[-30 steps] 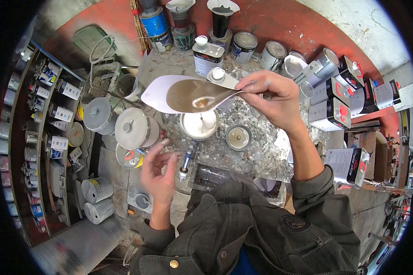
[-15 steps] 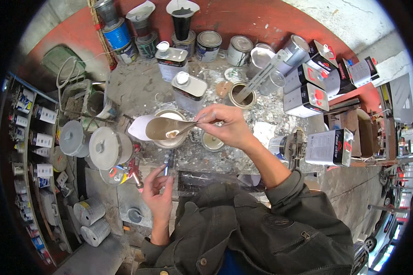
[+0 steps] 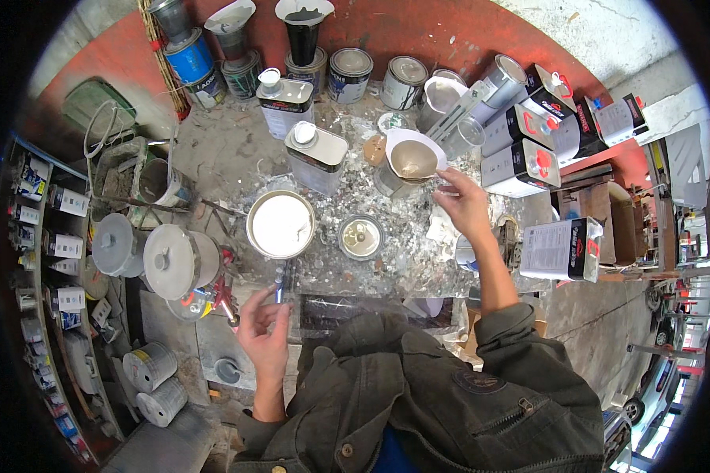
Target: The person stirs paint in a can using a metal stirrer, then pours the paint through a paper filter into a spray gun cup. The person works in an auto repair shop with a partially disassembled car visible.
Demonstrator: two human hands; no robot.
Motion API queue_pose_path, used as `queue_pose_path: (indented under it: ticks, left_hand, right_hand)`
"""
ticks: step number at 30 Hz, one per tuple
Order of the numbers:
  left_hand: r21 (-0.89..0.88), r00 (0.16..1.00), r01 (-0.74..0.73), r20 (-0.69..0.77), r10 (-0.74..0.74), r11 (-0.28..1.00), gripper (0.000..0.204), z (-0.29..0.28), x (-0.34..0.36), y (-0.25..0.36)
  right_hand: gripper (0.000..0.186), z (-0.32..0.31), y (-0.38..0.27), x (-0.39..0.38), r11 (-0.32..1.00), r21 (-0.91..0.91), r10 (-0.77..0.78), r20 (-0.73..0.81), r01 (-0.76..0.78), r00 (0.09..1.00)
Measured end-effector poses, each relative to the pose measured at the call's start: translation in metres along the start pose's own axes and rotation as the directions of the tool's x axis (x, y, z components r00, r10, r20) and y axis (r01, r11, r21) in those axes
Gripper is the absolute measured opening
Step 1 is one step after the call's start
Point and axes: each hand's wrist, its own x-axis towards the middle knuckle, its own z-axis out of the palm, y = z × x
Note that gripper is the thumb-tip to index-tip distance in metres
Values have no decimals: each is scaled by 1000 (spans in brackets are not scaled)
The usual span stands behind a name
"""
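Observation:
A white paper cone strainer (image 3: 424, 142) with brownish residue inside sits mouth up in the open can (image 3: 388, 183) on the bench. My right hand (image 3: 464, 203) pinches its right rim between fingers and thumb. To the left stands an open can of white paint (image 3: 280, 224). A smaller round tin (image 3: 360, 237) is between that can and my right arm. My left hand (image 3: 264, 327) hangs at the bench's front edge, fingers curled but apart, with nothing visible between them. Just beyond its fingertips is a slim blue and silver item (image 3: 279, 285).
Metal bottles with white caps (image 3: 317, 162) stand mid-bench. Paint cans (image 3: 349, 75) line the red wall. Rectangular tins (image 3: 521, 167) crowd the right, beside mixing sticks (image 3: 457, 112) and a clear cup (image 3: 467, 138). Lidded pots (image 3: 183, 260) and a red spray gun (image 3: 226, 296) are left.
My right hand has carried the strainer rightward from above the white paint and tipped it mouth up into the other can. My left hand has barely moved.

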Motion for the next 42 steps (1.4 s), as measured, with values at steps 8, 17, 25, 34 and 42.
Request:
queue_pose_path:
  ticks: [8, 17, 25, 34, 42]
  left_hand:
    - [72, 999, 35, -31, -33, 997, 42, -6, -2, -3]
    - [98, 999, 41, -18, -40, 994, 41, -7, -6, 0]
    - [47, 998, 52, -27, -50, 998, 42, -11, -4, -14]
    - [24, 999, 39, 6, -39, 999, 43, -15, -2, -26]
    - [-96, 995, 74, -67, -81, 993, 39, -3, -8, -32]
  right_hand:
    - [72, 64, 0, -82, 996, -87, 16, 250, 6, 968]
    - [124, 128, 10, -82, 970, -183, -71, 421, 162, 904]
    - [119, 75, -45, -50, 986, -138, -27, 430, 96, 902]
    - [121, -31, -106, 48, 580, -624, -255, 471, 524, 844]
    - [121, -19, -153, 99, 35, -676, -128, 727, 736, 674]
